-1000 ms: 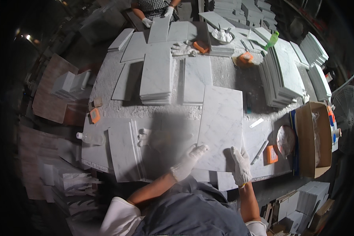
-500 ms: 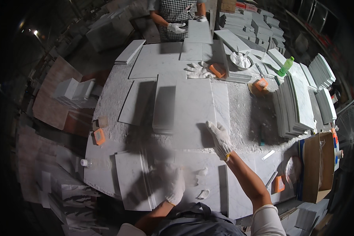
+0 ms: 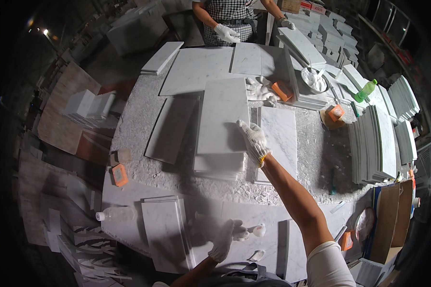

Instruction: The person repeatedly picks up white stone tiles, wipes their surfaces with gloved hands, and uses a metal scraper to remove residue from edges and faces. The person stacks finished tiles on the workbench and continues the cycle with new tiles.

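Note:
My right hand (image 3: 254, 142), in a white knit glove, grips the right edge of a pale marble tile (image 3: 223, 112). The tile lies over a short stack of similar tiles (image 3: 219, 163), its near end short of the stack's near end. Lower down, my gloved left hand (image 3: 222, 240) is over the near slab (image 3: 206, 256), its fingers apart and holding nothing I can see. Beside its fingertips stands a small white object (image 3: 259, 230). A veined tile (image 3: 281, 138) lies right of my right hand, and a shaded tile (image 3: 171, 128) lies left of the stack.
Across the table, a person in a checked apron (image 3: 229, 24) touches a tile (image 3: 301, 45) with one gloved hand. A bowl of white paste (image 3: 315, 80), a green bottle (image 3: 366, 91), orange blocks (image 3: 119, 175) and upright tiles (image 3: 371, 143) stand around. A cardboard box (image 3: 392, 222) sits right.
The tile in my right hand has moved left and away, uncovering more of the veined tile. My left hand has shifted slightly right. The other person has let go of a tile and reaches right.

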{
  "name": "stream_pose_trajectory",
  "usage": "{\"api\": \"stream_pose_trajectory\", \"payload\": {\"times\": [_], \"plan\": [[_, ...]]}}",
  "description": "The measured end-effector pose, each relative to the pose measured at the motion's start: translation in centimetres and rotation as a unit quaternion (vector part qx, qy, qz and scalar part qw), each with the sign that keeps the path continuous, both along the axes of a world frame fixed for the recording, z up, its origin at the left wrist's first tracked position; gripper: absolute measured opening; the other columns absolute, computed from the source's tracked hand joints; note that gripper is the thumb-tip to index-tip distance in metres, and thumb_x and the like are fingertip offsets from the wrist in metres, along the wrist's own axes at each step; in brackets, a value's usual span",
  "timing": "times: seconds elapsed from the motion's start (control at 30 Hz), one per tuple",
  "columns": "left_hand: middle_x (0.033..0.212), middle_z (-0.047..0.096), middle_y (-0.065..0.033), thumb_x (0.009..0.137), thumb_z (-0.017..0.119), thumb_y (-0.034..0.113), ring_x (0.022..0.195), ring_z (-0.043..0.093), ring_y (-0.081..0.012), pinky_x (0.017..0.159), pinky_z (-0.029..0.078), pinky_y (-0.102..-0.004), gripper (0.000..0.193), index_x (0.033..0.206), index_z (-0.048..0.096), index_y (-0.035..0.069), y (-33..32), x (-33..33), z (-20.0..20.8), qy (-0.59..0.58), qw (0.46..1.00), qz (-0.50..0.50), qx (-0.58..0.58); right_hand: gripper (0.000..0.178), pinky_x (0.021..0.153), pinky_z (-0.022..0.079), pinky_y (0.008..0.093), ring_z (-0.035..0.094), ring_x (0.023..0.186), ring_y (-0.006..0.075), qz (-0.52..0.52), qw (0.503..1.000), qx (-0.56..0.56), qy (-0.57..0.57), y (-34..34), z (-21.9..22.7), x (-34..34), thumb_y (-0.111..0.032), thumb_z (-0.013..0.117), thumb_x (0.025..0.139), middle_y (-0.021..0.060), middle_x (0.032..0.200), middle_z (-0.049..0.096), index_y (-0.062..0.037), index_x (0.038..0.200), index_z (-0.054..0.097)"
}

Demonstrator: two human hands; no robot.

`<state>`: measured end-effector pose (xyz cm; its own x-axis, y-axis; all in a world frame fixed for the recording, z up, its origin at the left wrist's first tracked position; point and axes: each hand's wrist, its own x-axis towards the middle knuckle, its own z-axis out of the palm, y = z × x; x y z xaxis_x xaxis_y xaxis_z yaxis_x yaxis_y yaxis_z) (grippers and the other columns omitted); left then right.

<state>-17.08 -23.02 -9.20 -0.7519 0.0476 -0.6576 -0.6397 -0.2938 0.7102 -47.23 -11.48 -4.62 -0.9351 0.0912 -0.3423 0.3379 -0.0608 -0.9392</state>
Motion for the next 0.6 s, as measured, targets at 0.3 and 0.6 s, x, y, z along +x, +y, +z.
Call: {"api": "stream_pose_trajectory", "payload": {"times": [0.3,0.6], "plan": [[0.105,0.073,-0.0163,0.112,0.038,0.041,0.093,0.072,-0.0249,0.085,0.056,-0.0376,0.052,0.125,0.062,-0.003,-0.2,-1.4,0.3,-0.030,0.999,-0.032,0.005,0.043,0.083,0.057,0.0445,0.070,0.102,0.0394,0.203,0.883,0.416,0.075,0.9,0.2,-2.0,-0.044,0.050,0.103,0.0213,0.108,0.072,-0.0064,0.115,0.067],[0.116,0.071,-0.0085,0.108,0.054,0.038,0.102,0.069,-0.0153,0.086,0.055,-0.0278,0.042,0.128,0.064,0.002,1.2,0.5,3.5,0.070,0.971,-0.133,-0.186,0.042,0.070,0.057,0.0325,0.077,0.075,0.0194,0.153,0.915,0.353,0.124,8.6,5.6,4.5,-0.043,0.060,0.102,0.0127,0.094,0.076,-0.0066,0.123,0.067]]}}
